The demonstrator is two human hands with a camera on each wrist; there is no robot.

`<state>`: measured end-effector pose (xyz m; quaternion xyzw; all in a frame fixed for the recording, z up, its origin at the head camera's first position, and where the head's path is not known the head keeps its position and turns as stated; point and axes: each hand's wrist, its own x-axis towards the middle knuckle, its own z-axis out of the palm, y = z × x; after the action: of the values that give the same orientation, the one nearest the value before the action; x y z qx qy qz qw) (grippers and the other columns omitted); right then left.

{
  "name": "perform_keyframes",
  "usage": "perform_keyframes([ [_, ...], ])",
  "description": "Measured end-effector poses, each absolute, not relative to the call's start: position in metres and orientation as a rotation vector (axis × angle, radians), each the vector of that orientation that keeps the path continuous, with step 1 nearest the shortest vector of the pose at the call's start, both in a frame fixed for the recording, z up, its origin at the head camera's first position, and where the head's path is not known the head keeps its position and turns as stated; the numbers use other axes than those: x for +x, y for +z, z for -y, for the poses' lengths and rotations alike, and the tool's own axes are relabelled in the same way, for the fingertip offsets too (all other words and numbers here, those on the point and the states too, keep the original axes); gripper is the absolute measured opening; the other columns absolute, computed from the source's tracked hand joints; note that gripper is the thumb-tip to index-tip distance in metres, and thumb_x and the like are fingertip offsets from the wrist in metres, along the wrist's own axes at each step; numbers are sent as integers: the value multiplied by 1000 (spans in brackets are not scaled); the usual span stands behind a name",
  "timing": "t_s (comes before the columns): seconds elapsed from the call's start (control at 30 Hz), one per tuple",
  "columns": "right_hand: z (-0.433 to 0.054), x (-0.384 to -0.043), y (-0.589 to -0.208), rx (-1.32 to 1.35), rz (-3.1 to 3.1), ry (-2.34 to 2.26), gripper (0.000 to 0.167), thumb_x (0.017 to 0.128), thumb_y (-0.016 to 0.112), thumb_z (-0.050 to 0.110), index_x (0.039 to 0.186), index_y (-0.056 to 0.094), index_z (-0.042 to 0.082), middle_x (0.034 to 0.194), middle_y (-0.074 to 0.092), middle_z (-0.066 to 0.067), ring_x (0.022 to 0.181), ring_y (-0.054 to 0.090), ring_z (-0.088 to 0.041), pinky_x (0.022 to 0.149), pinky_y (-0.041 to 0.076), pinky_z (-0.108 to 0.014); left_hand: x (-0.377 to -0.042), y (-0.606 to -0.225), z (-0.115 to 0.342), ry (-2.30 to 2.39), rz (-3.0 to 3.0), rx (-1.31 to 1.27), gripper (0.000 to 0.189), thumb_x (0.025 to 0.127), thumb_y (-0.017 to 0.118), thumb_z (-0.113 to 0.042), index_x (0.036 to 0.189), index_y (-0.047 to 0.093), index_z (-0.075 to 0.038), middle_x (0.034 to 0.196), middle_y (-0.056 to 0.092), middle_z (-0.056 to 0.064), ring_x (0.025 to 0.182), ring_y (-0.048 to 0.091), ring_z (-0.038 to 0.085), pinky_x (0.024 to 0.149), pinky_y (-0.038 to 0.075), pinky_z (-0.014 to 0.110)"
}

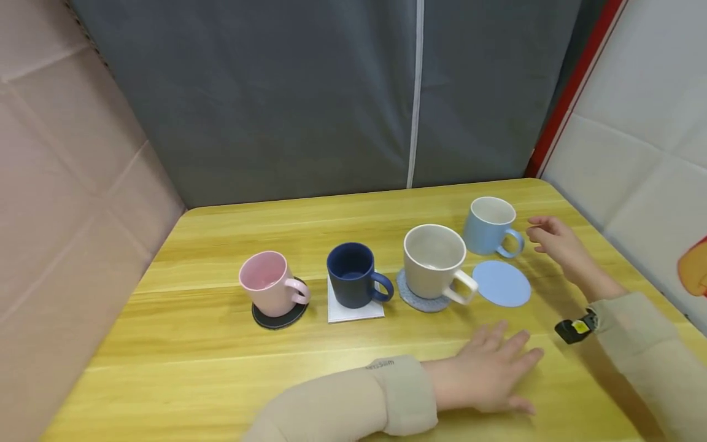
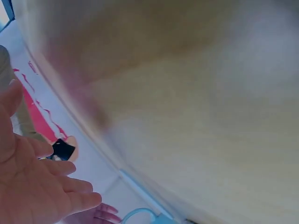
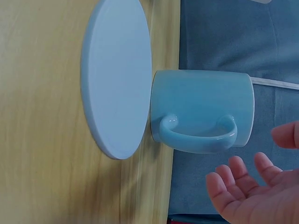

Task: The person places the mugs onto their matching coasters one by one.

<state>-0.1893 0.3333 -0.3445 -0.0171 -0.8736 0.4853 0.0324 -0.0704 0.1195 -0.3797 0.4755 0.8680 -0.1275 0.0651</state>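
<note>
A light blue mug [image 1: 486, 233] stands at the back right of the table, its handle toward my right hand [image 1: 560, 245]. That hand hovers just beside the handle, fingers loosely bent and apart from the mug, as the right wrist view shows with the mug [image 3: 201, 102]. In front of the mug lies a bare round blue coaster [image 1: 501, 283]. My left hand [image 1: 486, 371] is spread, palm down, low over the table front; whether it touches the wood cannot be told. A white mug [image 1: 433, 261] on a grey round coaster [image 1: 411, 298] is beyond it.
Further left, a navy mug [image 1: 353, 279] sits on a white square coaster [image 1: 353, 314], and a pink mug [image 1: 270, 285] on a black round coaster [image 1: 280, 320]. A grey curtain [image 1: 276, 110] hangs behind the wooden table [image 1: 182, 344]; white cloth walls [image 1: 652, 123] flank it.
</note>
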Motion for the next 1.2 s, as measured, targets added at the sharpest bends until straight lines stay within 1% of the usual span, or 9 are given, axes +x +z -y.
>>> perform_keyframes([
  [0.13,-335,-191,-346,-42,2721,1494,43,97,38,28,126,34,-3,113,43,-7,85,42,5,69,44,-11,-75,-386,-133,-398,-2613,1364,79,79,25,-76,145,2,-40,153,2,-12,140,7,22,112,16,36],
  [0.2,-336,-193,-347,-43,2726,1497,44,97,37,28,126,34,-4,116,42,-10,85,42,5,69,44,-11,-77,-388,-139,-397,-2618,1314,79,78,25,-77,145,3,-41,152,3,-13,140,7,21,112,15,36],
  [0.3,-337,-194,-347,-41,2734,1505,46,97,38,28,126,33,-6,116,42,-10,84,42,7,69,44,-11,-81,-391,-145,-390,-2633,1225,79,77,25,-78,144,6,-42,152,5,-13,140,7,19,112,15,35],
  [0.4,-338,-193,-346,-46,2743,1509,48,97,38,28,127,32,-8,112,42,-3,82,42,9,69,44,-11,-84,-392,-150,-371,-2657,1136,80,75,27,-80,144,11,-42,151,8,-14,139,9,17,111,16,35],
  [0.53,-340,-192,-345,-54,2763,1504,52,97,38,29,130,28,-10,110,42,3,82,41,10,69,44,-11,-89,-392,-153,-371,-2677,1048,81,74,27,-81,143,12,-42,152,4,-14,140,7,16,111,16,36],
  [0.67,-340,-192,-343,-72,2791,1490,56,97,36,30,133,25,-11,114,41,-3,83,40,9,69,44,-12,-95,-392,-156,-379,-2677,1007,81,75,26,-80,144,9,-41,153,-2,-13,141,3,17,111,16,35],
  [0.93,-340,-194,-341,-76,2832,1494,62,97,34,33,136,20,-13,128,34,-23,88,42,3,70,44,-12,-105,-393,-158,-408,-2695,994,82,74,27,-80,144,12,-39,153,3,-12,140,6,16,111,16,36],
  [1.03,-339,-194,-341,-62,2842,1502,61,98,34,33,136,20,-13,131,31,-27,86,43,6,70,45,-12,-109,-392,-158,-414,-2693,1008,83,75,28,-80,145,12,-38,153,3,-11,140,5,16,112,13,37],
  [1.2,-338,-195,-343,-48,2853,1508,61,98,33,33,134,21,-14,130,32,-28,80,44,13,70,45,-14,-113,-389,-158,-428,-2662,1029,81,77,27,-78,145,10,-38,152,1,-12,141,3,15,113,10,36],
])
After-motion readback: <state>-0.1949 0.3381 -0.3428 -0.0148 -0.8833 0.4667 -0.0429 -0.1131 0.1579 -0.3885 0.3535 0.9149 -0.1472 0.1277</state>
